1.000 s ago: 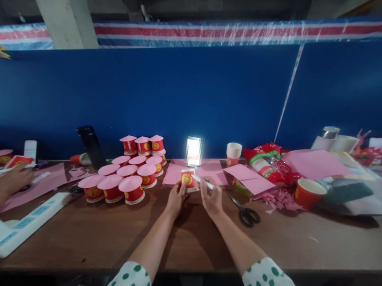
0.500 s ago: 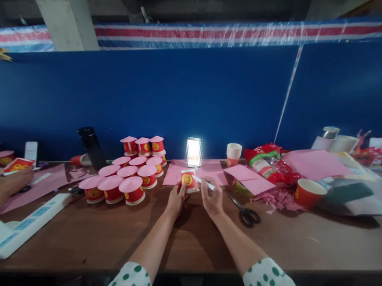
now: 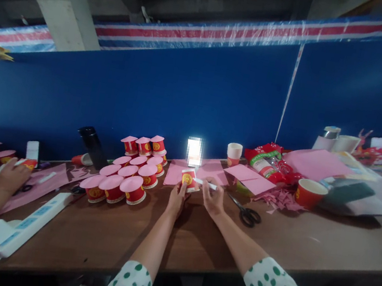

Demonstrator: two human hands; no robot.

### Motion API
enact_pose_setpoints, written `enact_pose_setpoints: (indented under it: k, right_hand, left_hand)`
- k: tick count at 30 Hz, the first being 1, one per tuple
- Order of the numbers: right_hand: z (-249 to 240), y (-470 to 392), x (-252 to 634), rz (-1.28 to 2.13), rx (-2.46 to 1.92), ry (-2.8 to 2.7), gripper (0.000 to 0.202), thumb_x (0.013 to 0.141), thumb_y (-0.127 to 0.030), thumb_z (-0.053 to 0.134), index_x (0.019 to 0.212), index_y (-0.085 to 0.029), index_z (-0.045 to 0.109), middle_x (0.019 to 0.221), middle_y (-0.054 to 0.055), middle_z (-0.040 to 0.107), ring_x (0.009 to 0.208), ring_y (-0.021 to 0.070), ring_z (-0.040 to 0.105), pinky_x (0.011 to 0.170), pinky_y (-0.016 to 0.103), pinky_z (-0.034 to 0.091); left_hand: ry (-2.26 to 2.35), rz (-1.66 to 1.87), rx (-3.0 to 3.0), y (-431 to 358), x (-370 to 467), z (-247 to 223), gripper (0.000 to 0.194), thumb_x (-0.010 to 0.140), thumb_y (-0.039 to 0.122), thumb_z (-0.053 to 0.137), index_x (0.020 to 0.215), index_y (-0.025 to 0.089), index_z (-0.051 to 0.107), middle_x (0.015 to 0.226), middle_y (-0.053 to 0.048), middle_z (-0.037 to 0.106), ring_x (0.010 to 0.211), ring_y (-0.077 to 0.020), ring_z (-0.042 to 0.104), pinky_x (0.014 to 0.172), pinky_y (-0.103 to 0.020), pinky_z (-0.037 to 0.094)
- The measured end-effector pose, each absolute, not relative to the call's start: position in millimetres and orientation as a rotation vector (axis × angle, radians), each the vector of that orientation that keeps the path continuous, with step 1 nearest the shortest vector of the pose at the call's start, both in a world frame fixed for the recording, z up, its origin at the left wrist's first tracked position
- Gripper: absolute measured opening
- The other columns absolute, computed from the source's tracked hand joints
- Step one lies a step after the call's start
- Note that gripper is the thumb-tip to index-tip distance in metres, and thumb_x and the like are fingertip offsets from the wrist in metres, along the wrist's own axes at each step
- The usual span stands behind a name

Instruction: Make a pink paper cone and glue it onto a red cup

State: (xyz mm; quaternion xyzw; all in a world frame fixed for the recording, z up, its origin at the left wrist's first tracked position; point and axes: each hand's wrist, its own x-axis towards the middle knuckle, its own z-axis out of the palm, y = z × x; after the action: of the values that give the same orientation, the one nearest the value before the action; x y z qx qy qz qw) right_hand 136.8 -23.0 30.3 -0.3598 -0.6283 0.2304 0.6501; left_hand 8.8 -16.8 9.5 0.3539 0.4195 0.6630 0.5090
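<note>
In the head view my left hand (image 3: 177, 198) grips a red paper cup piece (image 3: 188, 179) with a gold emblem and pale edges. My right hand (image 3: 213, 199) is closed on a white pen-like stick (image 3: 208, 184), whose left end touches or nearly touches the right edge of the red piece. Pink paper sheets (image 3: 176, 172) lie just behind both hands. To the left stand several red cups with pink conical tops (image 3: 131, 185). Black-handled scissors (image 3: 249, 216) rest on the table right of my right hand.
A co-worker's hands (image 3: 11, 176) hold a red piece at the left, near a white power strip (image 3: 33, 221). A black bottle (image 3: 92, 147) leans behind the cups. Further right are a white-rimmed cup (image 3: 233, 154), a red package (image 3: 264, 160), pink shreds (image 3: 278, 200) and a red cup (image 3: 309, 194).
The stick in my right hand has tilted slightly, and its left end sits a little lower against the red piece. The co-worker's hand at the left has turned over the red piece there.
</note>
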Motion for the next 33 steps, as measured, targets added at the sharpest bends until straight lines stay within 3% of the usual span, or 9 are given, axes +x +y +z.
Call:
enact_pose_setpoints:
  k: [33]
  right_hand:
    - [33.2, -22.9, 135.5, 0.522, -0.787, -1.442, 0.020, 0.085, -0.034, 0.043, 0.083, -0.017, 0.055, 0.070, 0.003, 0.059, 0.062, 0.0139, 0.058, 0.055, 0.022, 0.047]
  left_hand:
    - [1.075, 1.603, 0.871, -11.4, 7.1, 2.3, 0.053, 0.066, 0.047, 0.065, 0.107, 0.016, 0.056, 0.106, -0.012, 0.062, 0.089, -0.0216, 0.061, 0.076, -0.034, 0.048]
